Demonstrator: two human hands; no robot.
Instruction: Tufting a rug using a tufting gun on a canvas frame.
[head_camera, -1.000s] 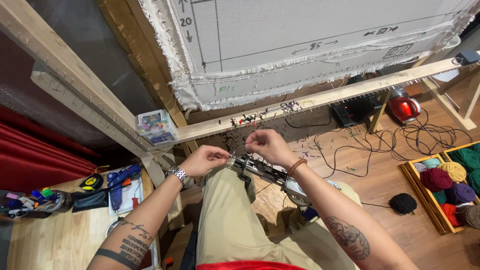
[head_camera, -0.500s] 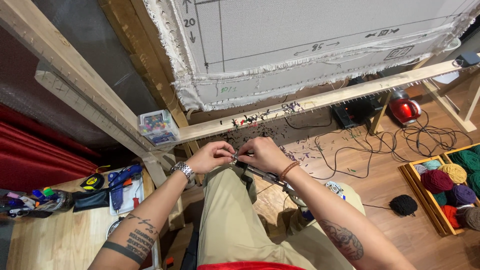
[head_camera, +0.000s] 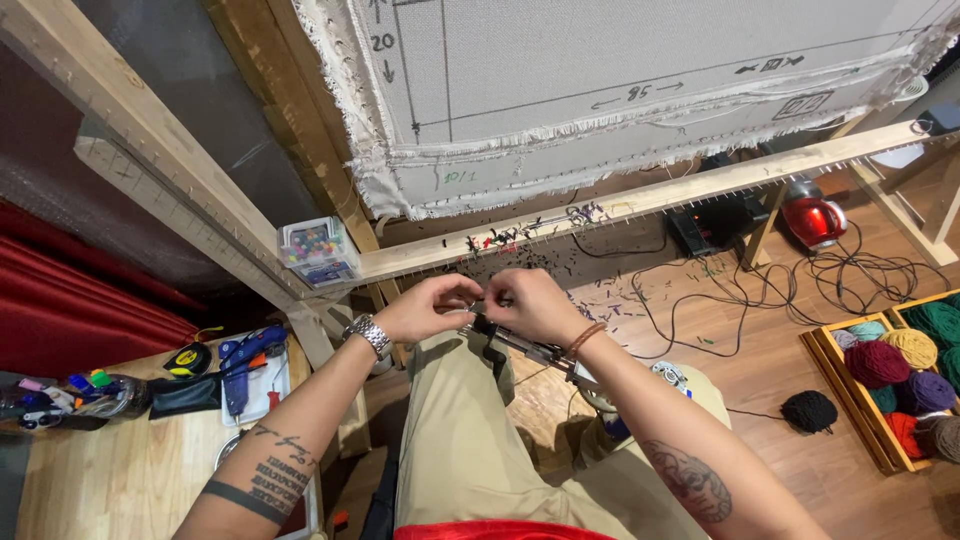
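The tufting gun (head_camera: 525, 347) lies across the person's lap, over the khaki trousers (head_camera: 470, 440), its front end held up between both hands and its body running back under the right forearm. The left hand (head_camera: 425, 308), with a metal watch (head_camera: 371, 335) at the wrist, is curled with its fingertips pinched together at the gun's tip; what they grip is too small to make out. The right hand (head_camera: 535, 303) is closed over the same spot from the other side, its fingers bent down onto the front of the gun, a brown band (head_camera: 579, 341) at its wrist. The two hands touch and hide the gun's nose.

To the left, on a wooden table (head_camera: 110, 480), lie a blue glue gun (head_camera: 242, 362), a yellow tape measure (head_camera: 190, 358) and a black case (head_camera: 185, 392). To the right, on the wooden floor, a black ball of yarn (head_camera: 808, 410) sits beside a wooden crate (head_camera: 835, 372) of coloured yarn balls, among tangled black cables (head_camera: 760, 295).

Just beyond the hands runs a wooden frame rail (head_camera: 640, 200) scattered with yarn scraps, with a small clear box of pins (head_camera: 316, 250) at its left end. Above it hangs grey cloth (head_camera: 620, 80) with frayed edges and drawn lines. A red vacuum cleaner (head_camera: 812, 218) stands behind the rail.
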